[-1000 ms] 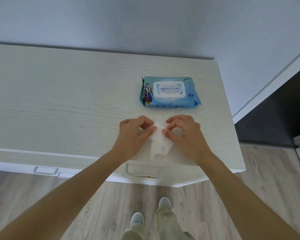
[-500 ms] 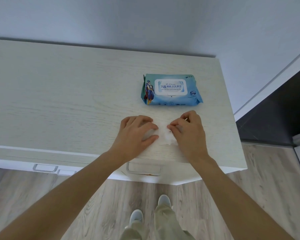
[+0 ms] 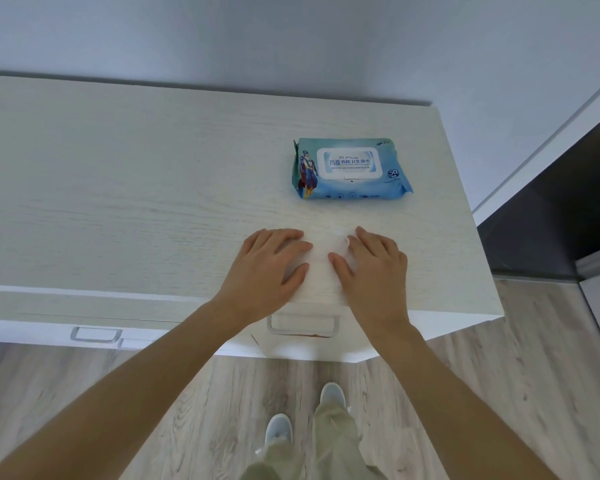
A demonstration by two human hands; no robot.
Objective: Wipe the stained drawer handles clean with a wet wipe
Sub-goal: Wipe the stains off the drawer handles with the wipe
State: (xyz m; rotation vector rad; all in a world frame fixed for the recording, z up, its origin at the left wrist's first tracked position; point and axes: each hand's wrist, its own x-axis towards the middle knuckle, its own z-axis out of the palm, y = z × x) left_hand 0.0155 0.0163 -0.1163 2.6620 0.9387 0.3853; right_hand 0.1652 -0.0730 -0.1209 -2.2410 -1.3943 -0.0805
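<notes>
A white wet wipe [image 3: 321, 259] lies spread flat on the pale wood dresser top [image 3: 136, 202], near its front edge. My left hand [image 3: 269, 268] rests palm down on the wipe's left side, fingers flat. My right hand [image 3: 374, 268] presses on its right side, and a small curl of wipe shows at the fingertips. Below the hands, a drawer handle [image 3: 303, 327] on the dresser front shows a reddish stain along its lower edge. A second handle [image 3: 96, 335] sits further left.
A blue wet wipe pack [image 3: 350, 168] with its white lid closed lies on the dresser top behind the hands. A grey wall runs behind the dresser and a dark doorway [image 3: 551, 220] opens to the right. My shoes [image 3: 331, 396] stand on the wood floor below.
The wipe was bunched between my fingertips. It now lies flattened on the dresser top with both hands spread on it, slightly further apart.
</notes>
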